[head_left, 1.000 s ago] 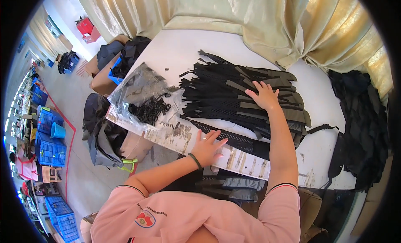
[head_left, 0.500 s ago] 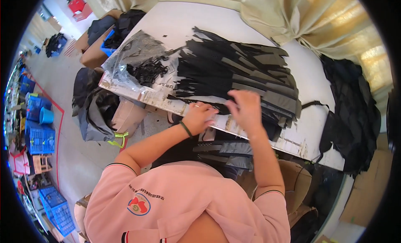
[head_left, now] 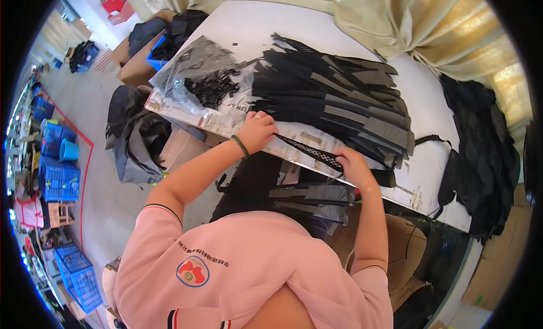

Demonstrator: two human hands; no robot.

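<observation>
A black strap with a light mesh pattern (head_left: 308,150) stretches between my hands along the table's near edge. My left hand (head_left: 260,131) is closed on its left end. Toward its right end, my right hand (head_left: 354,166) pinches the strap. Just beyond lies a spread pile of black and grey straps (head_left: 334,97), their ends fanned out. Left of the pile, small black plastic buckles (head_left: 215,89) lie on a clear plastic bag (head_left: 189,66). More grey and black strap pieces (head_left: 322,194) rest over my lap, below the table edge.
The white table (head_left: 294,18) has a worn near edge. Black fabric bags (head_left: 478,154) hang over its right side. Left of it stand a dark bag (head_left: 133,142) and a cardboard box (head_left: 130,72). Blue crates (head_left: 59,179) line the far left. Curtains (head_left: 418,24) border the back.
My hands have moved apart, the left one leftward and the right one lower and to the right. The strap now shows stretched between them. The view has shifted slightly.
</observation>
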